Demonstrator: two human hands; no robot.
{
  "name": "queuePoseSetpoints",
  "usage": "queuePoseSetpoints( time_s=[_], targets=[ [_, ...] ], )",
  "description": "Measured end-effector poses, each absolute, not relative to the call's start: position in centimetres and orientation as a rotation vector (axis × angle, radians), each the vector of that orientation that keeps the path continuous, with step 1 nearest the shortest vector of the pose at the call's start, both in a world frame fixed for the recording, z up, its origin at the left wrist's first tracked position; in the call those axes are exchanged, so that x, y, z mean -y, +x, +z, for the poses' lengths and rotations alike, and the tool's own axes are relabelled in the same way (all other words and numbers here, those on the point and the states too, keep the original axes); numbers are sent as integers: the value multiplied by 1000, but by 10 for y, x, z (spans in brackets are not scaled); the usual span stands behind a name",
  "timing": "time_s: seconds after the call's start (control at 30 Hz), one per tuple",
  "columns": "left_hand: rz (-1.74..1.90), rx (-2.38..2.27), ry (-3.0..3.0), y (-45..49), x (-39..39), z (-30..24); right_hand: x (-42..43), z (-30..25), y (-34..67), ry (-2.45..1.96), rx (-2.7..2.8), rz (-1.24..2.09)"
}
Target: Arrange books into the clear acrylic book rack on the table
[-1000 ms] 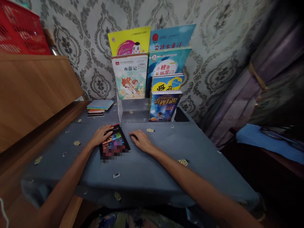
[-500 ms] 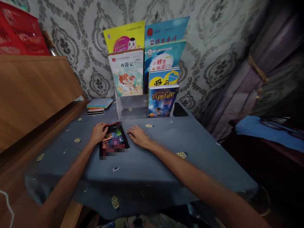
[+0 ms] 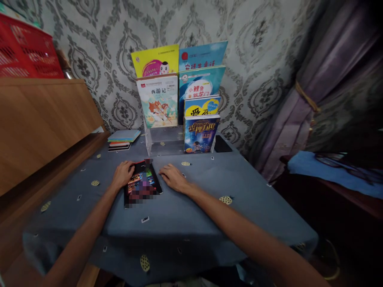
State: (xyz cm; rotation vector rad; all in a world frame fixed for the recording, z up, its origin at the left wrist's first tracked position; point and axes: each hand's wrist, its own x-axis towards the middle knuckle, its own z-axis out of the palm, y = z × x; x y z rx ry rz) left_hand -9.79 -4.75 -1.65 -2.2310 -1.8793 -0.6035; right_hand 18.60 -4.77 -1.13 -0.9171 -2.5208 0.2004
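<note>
A dark book (image 3: 140, 179) with colourful pictures on its cover lies flat on the cloth-covered table (image 3: 197, 215); part of its cover is blurred into blocks. At its upper left edge rests my left hand (image 3: 122, 174), fingers lying over the border and not wrapped round it. My right hand (image 3: 172, 177) lies palm down on the cloth, just right of the book and apart from it. Its fingers are slightly bent and loose, with nothing seen in them. Behind both hands stands a clear display rack (image 3: 161, 148) holding several upright books, among them a blue-purple one (image 3: 200, 135).
A small stack of thin books (image 3: 123, 136) sits at the back left. Right of the rack lies a flat black item (image 3: 223, 144). A wooden cabinet (image 3: 44, 123) with a red basket (image 3: 28, 52) borders the left side. Glasses (image 3: 335, 159) rest on blue cloth at right.
The view has tilted upward a little, so the rack and table appear slightly lower and farther left. Both hands and the dark book keep about the same places on the table.
</note>
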Motion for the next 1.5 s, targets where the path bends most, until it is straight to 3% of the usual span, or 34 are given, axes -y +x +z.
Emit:
queuePoseSetpoints(
  time_s=[0.7,1.03,1.5],
  targets=[
    [-523,2055,-1980,-82,58,-9,45,-16,187,-888,2494,298],
    [-517,2001,-2103,-66,51,-11,47,-14,192,-892,2406,438],
    [-601,1779,-2413,5,12,-8,2,-18,209,-1014,2470,279]
  ],
)
